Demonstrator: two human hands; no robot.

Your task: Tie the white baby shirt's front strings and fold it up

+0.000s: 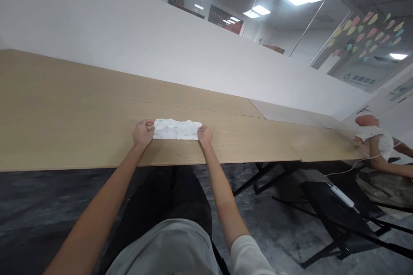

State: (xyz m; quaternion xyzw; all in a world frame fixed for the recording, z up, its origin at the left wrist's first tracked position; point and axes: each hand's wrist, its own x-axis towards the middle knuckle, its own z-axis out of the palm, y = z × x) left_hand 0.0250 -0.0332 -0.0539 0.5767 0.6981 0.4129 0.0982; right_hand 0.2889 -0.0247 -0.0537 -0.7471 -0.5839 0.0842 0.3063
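A small white baby shirt (177,129) with a faint printed pattern lies folded into a low, wide strip on the wooden table (97,120). Its upper edge dips in a shallow curve. My left hand (143,132) pinches the shirt's left end, fingers closed. At the opposite end, my right hand (205,135) is closed on the right edge, thumb and fingers pressed together. The cloth stretches flat between both hands, close to the table's near edge.
A white partition (180,56) with glass above runs behind the table. On the right, a person's arm (380,159) is beside a doll-like figure (368,121) in white printed cloth. A black folding chair (335,206) holds a white power strip (342,196) with a cable.
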